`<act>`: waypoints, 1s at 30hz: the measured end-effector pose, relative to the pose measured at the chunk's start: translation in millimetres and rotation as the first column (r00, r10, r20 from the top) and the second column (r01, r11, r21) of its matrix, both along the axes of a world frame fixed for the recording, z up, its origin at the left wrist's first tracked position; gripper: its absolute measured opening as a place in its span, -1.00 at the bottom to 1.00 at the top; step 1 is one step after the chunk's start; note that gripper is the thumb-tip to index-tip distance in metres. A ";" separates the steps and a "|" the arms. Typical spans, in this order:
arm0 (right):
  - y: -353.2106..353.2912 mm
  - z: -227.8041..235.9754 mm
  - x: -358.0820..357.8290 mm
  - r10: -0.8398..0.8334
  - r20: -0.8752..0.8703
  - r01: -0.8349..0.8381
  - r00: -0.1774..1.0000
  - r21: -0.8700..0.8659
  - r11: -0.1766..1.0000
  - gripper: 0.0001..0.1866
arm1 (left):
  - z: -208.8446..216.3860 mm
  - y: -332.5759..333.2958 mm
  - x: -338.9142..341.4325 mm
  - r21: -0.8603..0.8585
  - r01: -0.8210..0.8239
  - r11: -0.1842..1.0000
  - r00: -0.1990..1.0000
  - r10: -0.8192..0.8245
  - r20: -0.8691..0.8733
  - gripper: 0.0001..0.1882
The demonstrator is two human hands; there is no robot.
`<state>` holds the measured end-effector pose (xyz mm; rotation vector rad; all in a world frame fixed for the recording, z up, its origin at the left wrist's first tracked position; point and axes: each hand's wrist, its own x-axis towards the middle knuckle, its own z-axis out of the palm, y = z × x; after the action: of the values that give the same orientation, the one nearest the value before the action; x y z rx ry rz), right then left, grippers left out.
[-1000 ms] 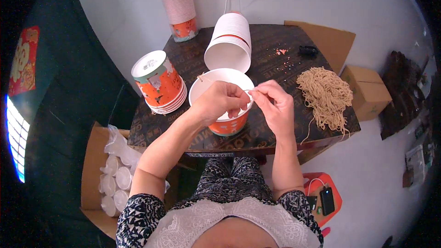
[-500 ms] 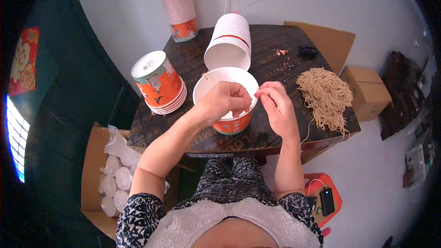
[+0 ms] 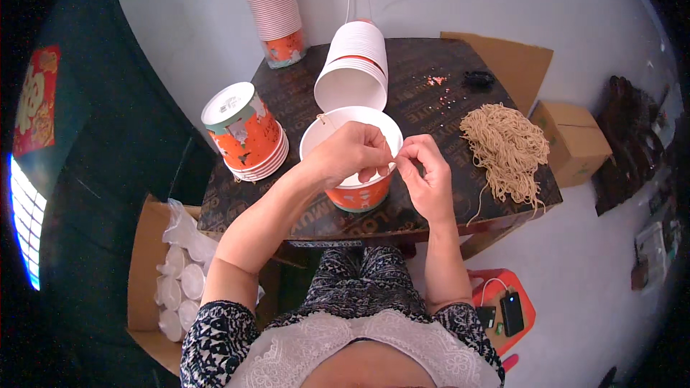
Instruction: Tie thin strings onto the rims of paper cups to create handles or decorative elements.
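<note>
An orange-printed white paper bucket (image 3: 357,197) stands upright at the table's near edge, its mouth facing up. A short loop of tan cord (image 3: 321,119) shows at its far-left rim. My left hand (image 3: 357,151) reaches over the opening, fingers curled into a pinch near the right rim. Facing it just outside that rim, my right hand (image 3: 429,178) pinches thumb to fingertips. The fingertips of both almost meet on a thin bit of tan cord, mostly hidden by the fingers.
Upside-down buckets (image 3: 248,133) stand stacked at left; white nested buckets (image 3: 352,75) lie behind. A wrapped bucket stack (image 3: 273,7) rises at the back. Tan cords (image 3: 505,151) are heaped at right. A box of wrapped white cups (image 3: 140,273) and a red stool (image 3: 528,309) flank me.
My right hand has shifted slightly left and down, its fingertips closer to those of my left hand. The view has shifted a little; the buckets and cord heap stay in place.
</note>
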<state>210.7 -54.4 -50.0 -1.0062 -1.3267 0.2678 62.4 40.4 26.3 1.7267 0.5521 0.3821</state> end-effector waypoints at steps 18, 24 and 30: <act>13.6 -4.5 2.4 -0.193 0.282 0.140 0.940 0.196 0.971 -0.86 | -17.4 2.1 -0.2 0.246 -0.099 0.964 0.994 0.082 0.078 -0.90; 14.0 -7.4 -3.4 -0.106 0.204 0.088 0.973 0.095 0.992 -0.83 | -27.8 -0.6 -5.3 0.475 -0.133 0.870 0.991 0.103 0.087 -0.88; 9.4 0.7 -6.2 -0.073 0.194 0.065 0.978 0.051 0.997 -0.82 | -32.8 -13.7 -4.6 0.830 -0.277 0.484 0.961 0.151 0.233 -0.83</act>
<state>204.5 -45.0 -49.3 -1.0598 -1.4654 0.0875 57.8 26.7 -6.4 2.5815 0.5124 1.0998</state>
